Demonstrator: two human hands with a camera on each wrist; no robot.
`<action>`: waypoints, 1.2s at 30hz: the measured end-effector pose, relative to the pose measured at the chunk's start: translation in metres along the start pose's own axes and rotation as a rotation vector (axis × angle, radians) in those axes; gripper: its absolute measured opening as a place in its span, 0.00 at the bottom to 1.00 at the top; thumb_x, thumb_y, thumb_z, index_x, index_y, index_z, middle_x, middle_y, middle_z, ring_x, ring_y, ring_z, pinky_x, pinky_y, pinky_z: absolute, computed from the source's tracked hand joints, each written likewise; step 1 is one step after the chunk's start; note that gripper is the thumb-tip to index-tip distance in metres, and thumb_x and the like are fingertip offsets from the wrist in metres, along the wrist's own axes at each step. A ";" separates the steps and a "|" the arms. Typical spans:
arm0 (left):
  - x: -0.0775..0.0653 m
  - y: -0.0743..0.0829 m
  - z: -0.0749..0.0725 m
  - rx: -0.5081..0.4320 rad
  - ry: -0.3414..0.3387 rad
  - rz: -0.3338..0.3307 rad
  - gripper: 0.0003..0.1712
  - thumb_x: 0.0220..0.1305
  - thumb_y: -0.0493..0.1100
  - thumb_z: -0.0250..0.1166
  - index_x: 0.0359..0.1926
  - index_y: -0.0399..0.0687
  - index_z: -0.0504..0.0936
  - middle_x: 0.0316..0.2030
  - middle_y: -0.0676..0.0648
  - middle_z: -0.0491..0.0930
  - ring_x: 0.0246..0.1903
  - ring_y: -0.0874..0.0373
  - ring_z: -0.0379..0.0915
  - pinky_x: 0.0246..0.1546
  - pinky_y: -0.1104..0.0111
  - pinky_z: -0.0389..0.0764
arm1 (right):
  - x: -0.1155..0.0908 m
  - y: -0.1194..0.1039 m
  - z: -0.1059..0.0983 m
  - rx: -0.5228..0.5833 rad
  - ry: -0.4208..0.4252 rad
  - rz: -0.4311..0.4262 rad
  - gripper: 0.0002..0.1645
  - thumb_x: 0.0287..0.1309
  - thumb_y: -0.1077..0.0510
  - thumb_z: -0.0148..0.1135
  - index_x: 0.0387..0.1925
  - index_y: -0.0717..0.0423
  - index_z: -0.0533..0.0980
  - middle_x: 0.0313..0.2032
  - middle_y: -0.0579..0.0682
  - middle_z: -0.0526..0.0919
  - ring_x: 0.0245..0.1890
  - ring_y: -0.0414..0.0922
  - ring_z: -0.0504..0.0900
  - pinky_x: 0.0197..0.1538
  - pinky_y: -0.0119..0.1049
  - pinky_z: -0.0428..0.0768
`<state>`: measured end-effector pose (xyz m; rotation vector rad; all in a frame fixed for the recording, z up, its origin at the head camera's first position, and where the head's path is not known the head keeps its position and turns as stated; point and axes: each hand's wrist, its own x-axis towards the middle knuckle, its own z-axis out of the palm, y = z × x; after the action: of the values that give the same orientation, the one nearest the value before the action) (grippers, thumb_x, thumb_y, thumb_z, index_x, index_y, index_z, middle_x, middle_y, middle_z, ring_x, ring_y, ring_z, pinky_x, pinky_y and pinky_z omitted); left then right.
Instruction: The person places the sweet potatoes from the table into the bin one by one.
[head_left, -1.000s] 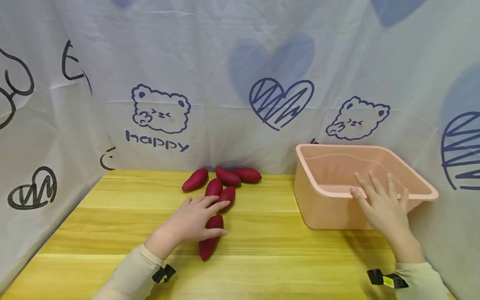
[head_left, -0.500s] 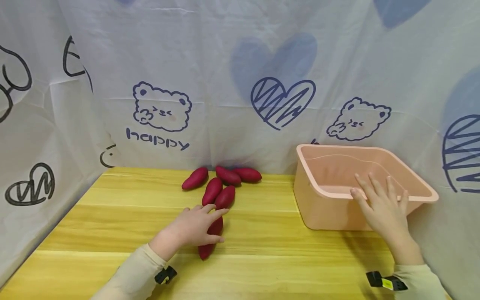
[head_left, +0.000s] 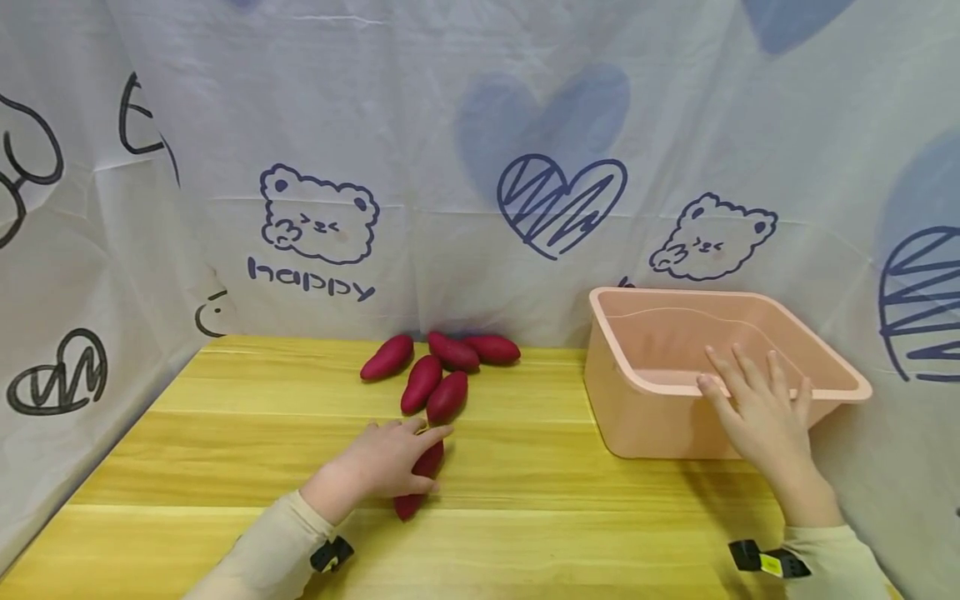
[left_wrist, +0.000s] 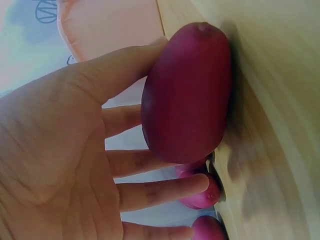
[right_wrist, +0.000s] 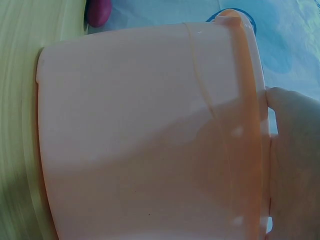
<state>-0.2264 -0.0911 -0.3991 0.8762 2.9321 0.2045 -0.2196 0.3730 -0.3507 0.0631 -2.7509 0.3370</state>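
Note:
In the head view, my left hand lies over a dark red sweet potato on the table. The left wrist view shows its fingers spread and fairly straight, with thumb and index finger reaching behind this sweet potato; the thumb tip is right at its side. My right hand is over the near rim of a pink plastic bin, fingers extended above the opening. From the right wrist, the bin wall fills most of the view, with the hand at the rim.
Several more sweet potatoes lie in a loose cluster behind my left hand, towards the back of the wood-grain table. A white cloth with printed hearts and bears hangs along the back and sides.
My left hand has drawn slightly nearer the front, off the two middle sweet potatoes, and settled lower over the nearest one. My right hand has stayed at the bin's rim.

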 end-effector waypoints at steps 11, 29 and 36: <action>-0.001 -0.003 0.005 0.029 0.036 0.106 0.40 0.53 0.52 0.73 0.66 0.50 0.71 0.50 0.40 0.76 0.42 0.45 0.79 0.42 0.51 0.80 | 0.000 -0.002 0.000 0.003 -0.001 0.000 0.37 0.72 0.33 0.31 0.76 0.42 0.52 0.76 0.62 0.48 0.76 0.66 0.30 0.65 0.73 0.21; 0.000 -0.003 0.007 0.059 0.062 0.162 0.35 0.54 0.40 0.71 0.64 0.51 0.73 0.52 0.40 0.77 0.42 0.45 0.77 0.44 0.54 0.81 | 0.000 -0.003 0.001 0.003 -0.002 0.002 0.38 0.72 0.32 0.31 0.76 0.41 0.51 0.75 0.62 0.49 0.75 0.66 0.31 0.65 0.73 0.21; 0.003 -0.003 0.006 0.083 0.141 0.204 0.34 0.54 0.40 0.72 0.63 0.53 0.74 0.50 0.42 0.77 0.38 0.48 0.77 0.41 0.57 0.81 | 0.000 -0.002 0.001 0.001 -0.003 0.006 0.38 0.71 0.32 0.31 0.76 0.41 0.51 0.75 0.62 0.48 0.75 0.66 0.31 0.65 0.73 0.21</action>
<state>-0.2300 -0.0916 -0.4054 1.2229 2.9948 0.1641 -0.2194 0.3711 -0.3510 0.0553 -2.7548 0.3405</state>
